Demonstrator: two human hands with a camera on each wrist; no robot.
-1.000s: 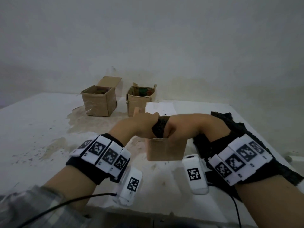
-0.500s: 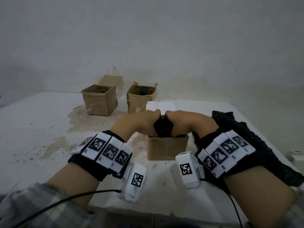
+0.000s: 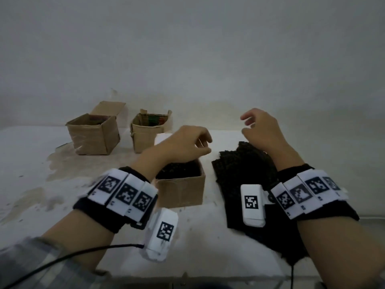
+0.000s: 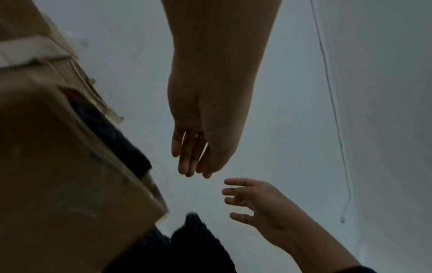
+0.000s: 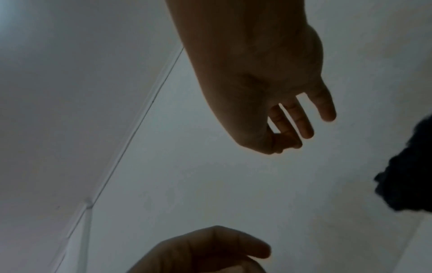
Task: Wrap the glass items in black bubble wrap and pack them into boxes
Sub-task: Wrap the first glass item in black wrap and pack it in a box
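While the left hand hovers over the cardboard box, its grip is released, fingers loosely curled. The right hand, raised above the black bubble wrap, is likewise empty.

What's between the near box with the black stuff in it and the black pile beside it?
Nothing but a bare strip of white table lies between the near box and the bubble wrap pile, shown in the head view.

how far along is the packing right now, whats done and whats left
Done: a black wrapped bundle sits inside the near box. In hand: nothing; the left hand hovers over that box and the right hand over the stack of black wrap, both empty. Left: the near box is not closed, and two open boxes wait behind, contents unclear.
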